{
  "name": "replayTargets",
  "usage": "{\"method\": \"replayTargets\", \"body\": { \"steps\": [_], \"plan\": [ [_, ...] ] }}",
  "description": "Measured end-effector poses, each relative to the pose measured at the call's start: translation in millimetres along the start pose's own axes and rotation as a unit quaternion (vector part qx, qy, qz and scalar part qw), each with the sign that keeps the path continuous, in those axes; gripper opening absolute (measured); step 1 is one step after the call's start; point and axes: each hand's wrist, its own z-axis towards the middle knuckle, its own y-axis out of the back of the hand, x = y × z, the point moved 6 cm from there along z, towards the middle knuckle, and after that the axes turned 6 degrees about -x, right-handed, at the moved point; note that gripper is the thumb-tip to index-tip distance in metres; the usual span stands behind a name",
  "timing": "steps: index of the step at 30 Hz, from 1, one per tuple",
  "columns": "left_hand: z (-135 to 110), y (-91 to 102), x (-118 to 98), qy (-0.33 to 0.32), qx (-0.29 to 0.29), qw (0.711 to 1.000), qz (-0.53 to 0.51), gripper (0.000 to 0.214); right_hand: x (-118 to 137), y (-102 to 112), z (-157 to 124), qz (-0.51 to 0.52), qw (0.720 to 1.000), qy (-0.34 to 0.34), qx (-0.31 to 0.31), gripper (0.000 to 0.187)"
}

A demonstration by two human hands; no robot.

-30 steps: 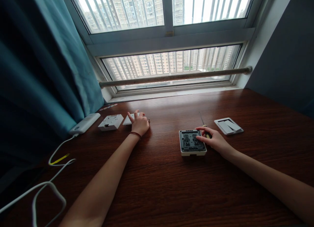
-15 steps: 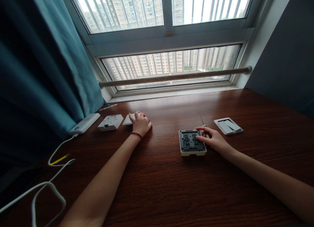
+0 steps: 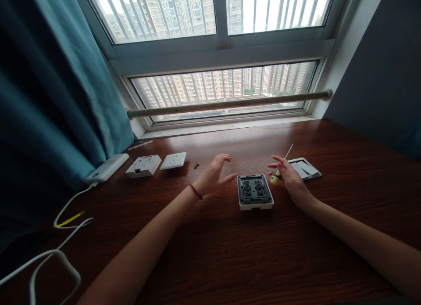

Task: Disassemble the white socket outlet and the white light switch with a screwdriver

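A wall switch [image 3: 255, 191] lies face up on the table, its dark inner frame exposed in a white box. My left hand [image 3: 215, 175] is just left of it, fingers spread and holding nothing, the thumb close to its edge. On the other side, my right hand [image 3: 291, 178] holds a screwdriver [image 3: 274, 178] with a yellow and black handle. Its thin shaft points up and away beyond the fingers. Behind that hand rests a white switch cover [image 3: 304, 168], partly hidden by it. Small brass-coloured screws [image 3: 196, 165] lie left of my left hand.
A white socket panel [image 3: 173, 160] and a white mounting box [image 3: 144, 166] sit at the back left. Beside the curtain [image 3: 112, 120] lies a white power bank [image 3: 107, 169] with a cable [image 3: 67, 204]. A rail [image 3: 230, 104] crosses the window behind the table.
My left hand has left the socket panel and moved right towards the wall switch, uncovering the screws. My right hand has drawn off the switch; the screwdriver now tilts the other way.
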Motion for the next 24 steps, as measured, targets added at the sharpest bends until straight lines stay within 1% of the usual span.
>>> {"method": "replayTargets", "body": {
  "steps": [2,3,4,6,8,9,10,11,12,14,15,19,21,24],
  "plan": [
    [-3.4,-17.5,-24.7,-0.018,0.075,0.993,-0.087,0.06,11.5,1.2,1.1,0.041,0.999,0.034,0.011,0.048],
    [-6.2,-24.8,-33.7,-0.015,0.107,0.987,-0.116,0.068,18.5,2.0,0.9,0.057,0.997,0.055,0.015,0.048],
    [-9.1,-30.4,-40.4,-0.009,0.132,0.981,-0.14,0.075,26.0,3.2,0.5,0.069,0.995,0.076,0.015,0.049],
    [-13.5,-37.1,-48.2,-0.003,0.157,0.973,-0.169,0.084,40.5,5.7,-0.6,0.084,0.99,0.112,0.013,0.057],
    [-15.6,-39.6,-50.9,-0.009,0.157,0.972,-0.176,0.086,52.4,6.7,-1.9,0.102,0.985,0.137,0.02,0.067],
    [-16.1,-40.3,-51.3,-0.015,0.151,0.973,-0.171,0.085,56.5,6.7,-2.4,0.111,0.983,0.14,0.028,0.069],
    [-16.5,-41.0,-51.2,-0.019,0.144,0.976,-0.164,0.084,59.0,6.5,-2.8,0.117,0.983,0.136,0.035,0.066],
    [-16.9,-42.1,-51.1,-0.021,0.136,0.978,-0.154,0.082,60.2,7.5,-3.0,0.121,0.984,0.128,0.031,0.059],
    [-17.4,-43.4,-51.0,-0.02,0.128,0.981,-0.143,0.081,60.6,10.0,-3.1,0.119,0.986,0.119,0.015,0.047],
    [-18.9,-46.3,-51.0,-0.014,0.11,0.987,-0.12,0.079,61.0,16.9,-3.9,0.101,0.988,0.116,-0.032,0.025],
    [-19.8,-47.8,-51.2,-0.01,0.103,0.988,-0.111,0.079,61.6,20.3,-4.5,0.086,0.987,0.123,-0.052,0.022],
    [-22.6,-51.9,-52.8,-0.013,0.089,0.992,-0.087,0.078,61.0,30.3,-4.1,0.029,0.984,0.139,-0.105,0.035],
    [-22.9,-52.4,-53.3,-0.021,0.088,0.993,-0.08,0.077,57.9,33.9,-2.3,0.022,0.983,0.127,-0.127,0.033],
    [-22.7,-52.0,-53.4,-0.029,0.089,0.993,-0.071,0.076,54.1,32.5,-0.7,0.005,0.987,0.102,-0.122,0.027]
  ]
}}
